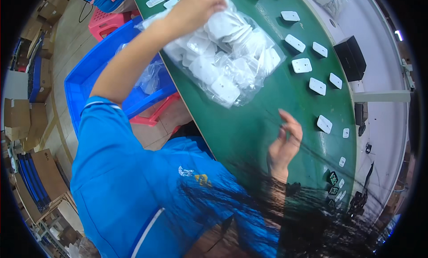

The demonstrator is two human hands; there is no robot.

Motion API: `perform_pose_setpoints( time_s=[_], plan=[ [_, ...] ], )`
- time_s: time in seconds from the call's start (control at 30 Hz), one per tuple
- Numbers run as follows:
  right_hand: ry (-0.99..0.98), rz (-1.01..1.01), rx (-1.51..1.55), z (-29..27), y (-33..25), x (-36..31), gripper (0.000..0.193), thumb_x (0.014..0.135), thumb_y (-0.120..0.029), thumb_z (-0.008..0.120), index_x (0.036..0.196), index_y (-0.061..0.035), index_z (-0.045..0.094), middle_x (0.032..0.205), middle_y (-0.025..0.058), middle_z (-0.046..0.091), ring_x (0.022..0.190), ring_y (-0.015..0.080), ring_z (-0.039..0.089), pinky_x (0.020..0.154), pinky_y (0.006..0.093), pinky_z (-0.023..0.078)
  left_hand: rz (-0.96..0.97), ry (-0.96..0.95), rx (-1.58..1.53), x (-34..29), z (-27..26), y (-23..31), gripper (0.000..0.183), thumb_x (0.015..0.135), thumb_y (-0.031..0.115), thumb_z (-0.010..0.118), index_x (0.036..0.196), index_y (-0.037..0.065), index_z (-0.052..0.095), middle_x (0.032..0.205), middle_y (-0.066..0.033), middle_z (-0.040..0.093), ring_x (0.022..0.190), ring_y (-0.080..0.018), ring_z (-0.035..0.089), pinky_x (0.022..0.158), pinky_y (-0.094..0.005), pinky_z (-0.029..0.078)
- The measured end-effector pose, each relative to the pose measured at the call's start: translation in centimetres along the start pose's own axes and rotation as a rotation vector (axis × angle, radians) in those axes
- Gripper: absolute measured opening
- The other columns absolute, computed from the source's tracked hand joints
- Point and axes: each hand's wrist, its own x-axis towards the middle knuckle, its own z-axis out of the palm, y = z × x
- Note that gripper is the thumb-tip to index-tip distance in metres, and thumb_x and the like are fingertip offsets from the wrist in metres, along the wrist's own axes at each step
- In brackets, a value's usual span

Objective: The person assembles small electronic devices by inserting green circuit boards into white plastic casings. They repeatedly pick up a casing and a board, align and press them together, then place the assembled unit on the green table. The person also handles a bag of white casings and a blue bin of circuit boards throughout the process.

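A clear plastic bag packed with white plastic covers lies on the green table. My left hand is at the bag's far end with its fingers curled in; whatever they grip is hidden among the plastic and covers. Over the bare green surface nearer to me, my right hand is raised, its fingers loosely bent and apart, with nothing visible in it. Several white rounded rectangular pieces stand spaced out along the table to the right of the bag.
Left of the table, a blue bin holds clear plastic. A pink stool stands behind it. Along the right edge are a black box and small circuit boards. Dark hair strands cover part of the lower right.
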Motion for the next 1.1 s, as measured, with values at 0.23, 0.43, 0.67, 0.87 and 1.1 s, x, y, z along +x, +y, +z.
perform_pose_setpoints(
  time_s=[0.23, 0.43, 0.67, 0.87, 1.1],
  plan=[
    [-0.365, -0.571, -0.032, 9.5, -0.7, 11.8, 0.011, 0.074, 0.001, 0.054, 0.084, -0.0042, 0.051, 0.093, 0.0078, 0.063, 0.092, 0.026, 0.061, 0.104, 0.0414, 0.038, 0.007, 0.326, -0.177, -2.7, 0.8, 0.4, 0.012, 0.091, 0.012, 0.057, 0.093, 0.0, 0.06, 0.074, -0.006, 0.056, 0.068, -0.0187, 0.054, 0.065, -0.0284, 0.043],
    [-0.321, -0.621, 0.065, 9.2, 0.4, 14.1, 0.023, 0.073, 0.005, 0.059, 0.093, -0.0023, 0.05, 0.073, 0.0103, 0.057, 0.07, 0.0282, 0.056, 0.072, 0.0406, 0.044, -0.267, 0.523, -0.113, -1.7, 2.3, -3.5, 0.015, 0.094, 0.017, 0.056, 0.094, 0.003, 0.061, 0.07, -0.0051, 0.059, 0.061, -0.0156, 0.053, 0.059, -0.0267, 0.042],
    [-0.242, -0.385, 0.403, 4.8, 3.1, 12.2, 0.024, 0.076, 0.015, 0.05, 0.095, -0.0001, 0.045, 0.074, 0.012, 0.05, 0.069, 0.0276, 0.05, 0.066, 0.0357, 0.044, -0.426, 0.524, 0.039, -2.1, 2.8, -5.4, 0.018, 0.093, 0.025, 0.055, 0.094, 0.009, 0.063, 0.071, -0.0062, 0.061, 0.063, -0.0175, 0.056, 0.061, -0.0284, 0.044],
    [-0.125, -0.107, 0.619, 2.5, 4.8, 7.1, 0.009, 0.093, -0.004, 0.046, 0.088, -0.0037, 0.039, 0.062, 0.0036, 0.042, 0.056, 0.0142, 0.04, 0.07, 0.0365, 0.045, -0.47, 0.512, -0.043, -2.5, 2.8, -8.8, 0.02, 0.094, 0.022, 0.054, 0.094, 0.005, 0.065, 0.07, -0.0009, 0.061, 0.065, -0.0095, 0.054, 0.059, -0.0264, 0.042],
    [0.006, 0.265, 0.625, 1.8, 6.3, 0.2, 0.011, 0.097, -0.009, 0.045, 0.1, -0.0013, 0.038, 0.077, 0.0054, 0.049, 0.059, 0.0122, 0.043, 0.07, 0.0308, 0.045, -0.512, 0.59, -0.175, -2.9, 3.4, -11.6, 0.018, 0.093, 0.019, 0.055, 0.094, 0.004, 0.065, 0.07, -0.0025, 0.062, 0.064, -0.0128, 0.055, 0.062, -0.0285, 0.044]
  ],
)
